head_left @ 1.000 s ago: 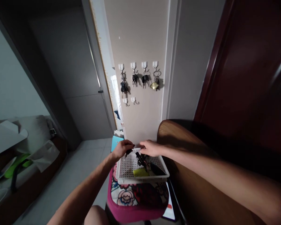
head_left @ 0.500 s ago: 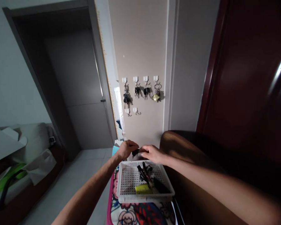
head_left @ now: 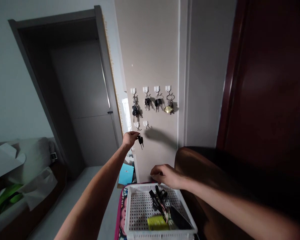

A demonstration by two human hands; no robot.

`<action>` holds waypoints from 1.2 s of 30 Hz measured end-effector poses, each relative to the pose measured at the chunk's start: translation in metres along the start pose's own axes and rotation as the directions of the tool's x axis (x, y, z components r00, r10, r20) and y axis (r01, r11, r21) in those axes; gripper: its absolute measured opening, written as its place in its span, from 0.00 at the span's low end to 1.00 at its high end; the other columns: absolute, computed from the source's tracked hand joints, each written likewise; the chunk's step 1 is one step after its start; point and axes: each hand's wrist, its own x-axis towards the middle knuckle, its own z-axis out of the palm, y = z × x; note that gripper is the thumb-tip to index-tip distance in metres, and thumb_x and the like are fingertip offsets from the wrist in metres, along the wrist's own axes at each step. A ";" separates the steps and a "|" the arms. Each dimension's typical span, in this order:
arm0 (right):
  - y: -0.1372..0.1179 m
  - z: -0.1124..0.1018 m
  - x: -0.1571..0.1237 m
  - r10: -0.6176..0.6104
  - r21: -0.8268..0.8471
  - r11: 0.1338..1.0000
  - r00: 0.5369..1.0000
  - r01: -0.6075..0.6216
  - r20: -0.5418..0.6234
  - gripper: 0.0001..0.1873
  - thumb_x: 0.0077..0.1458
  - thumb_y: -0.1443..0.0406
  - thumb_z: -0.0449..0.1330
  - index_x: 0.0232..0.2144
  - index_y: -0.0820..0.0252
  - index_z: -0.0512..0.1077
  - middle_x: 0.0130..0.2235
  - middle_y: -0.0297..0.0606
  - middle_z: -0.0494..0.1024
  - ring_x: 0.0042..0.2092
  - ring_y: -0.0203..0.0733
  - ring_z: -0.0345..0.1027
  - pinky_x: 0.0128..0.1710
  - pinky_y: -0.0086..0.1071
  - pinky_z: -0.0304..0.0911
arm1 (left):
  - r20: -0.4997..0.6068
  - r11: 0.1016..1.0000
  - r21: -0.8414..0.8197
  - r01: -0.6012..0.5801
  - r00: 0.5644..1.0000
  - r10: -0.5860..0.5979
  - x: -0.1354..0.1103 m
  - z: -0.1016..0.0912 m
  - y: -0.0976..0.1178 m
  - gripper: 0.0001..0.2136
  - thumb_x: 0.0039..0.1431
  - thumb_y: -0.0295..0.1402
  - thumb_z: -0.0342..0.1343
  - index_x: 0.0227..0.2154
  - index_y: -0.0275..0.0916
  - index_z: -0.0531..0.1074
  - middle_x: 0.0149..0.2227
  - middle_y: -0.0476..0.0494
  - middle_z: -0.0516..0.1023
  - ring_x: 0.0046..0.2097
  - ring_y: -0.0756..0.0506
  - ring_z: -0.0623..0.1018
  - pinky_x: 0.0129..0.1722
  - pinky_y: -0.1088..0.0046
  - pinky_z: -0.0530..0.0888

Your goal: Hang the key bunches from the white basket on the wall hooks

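Observation:
My left hand (head_left: 130, 138) pinches a small bunch of black-headed keys (head_left: 140, 140), which dangles just below the lower-left white hook (head_left: 137, 126). To its right is a second lower hook (head_left: 146, 124) with nothing on it. My right hand (head_left: 166, 175) hovers over the far edge of a white perforated basket (head_left: 137, 208), fingers loosely curled and apart, with nothing visible in them. Inside the basket lie more black-headed keys (head_left: 156, 200), a yellow item (head_left: 158, 222) and a dark flat object (head_left: 178, 218). Key bunches (head_left: 134, 110) hang from the upper hooks, one with a brass-coloured tag (head_left: 168, 109).
The basket rests on a pink-edged, patterned surface (head_left: 118, 213). A brown rounded furniture back (head_left: 190, 163) stands close on the right. A blue packet (head_left: 126, 173) lies behind the basket on the left. Further left are a grey door (head_left: 80, 83) and a cushion (head_left: 37, 153).
My left hand has risen from above the basket to the lower hooks with the keys. My right hand has parted from it and stays low. The camera view has tilted up slightly.

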 end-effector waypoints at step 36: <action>0.007 -0.004 -0.008 0.038 -0.457 0.885 0.961 0.094 0.273 0.14 0.38 0.64 0.50 0.30 0.58 0.69 0.29 0.36 0.72 0.29 0.35 0.62 0.23 0.24 0.50 | -0.100 0.957 0.282 0.074 0.994 -0.047 -0.012 0.008 -0.038 0.11 0.37 0.28 0.49 0.29 0.35 0.69 0.25 0.46 0.72 0.28 0.51 0.70 0.30 0.78 0.65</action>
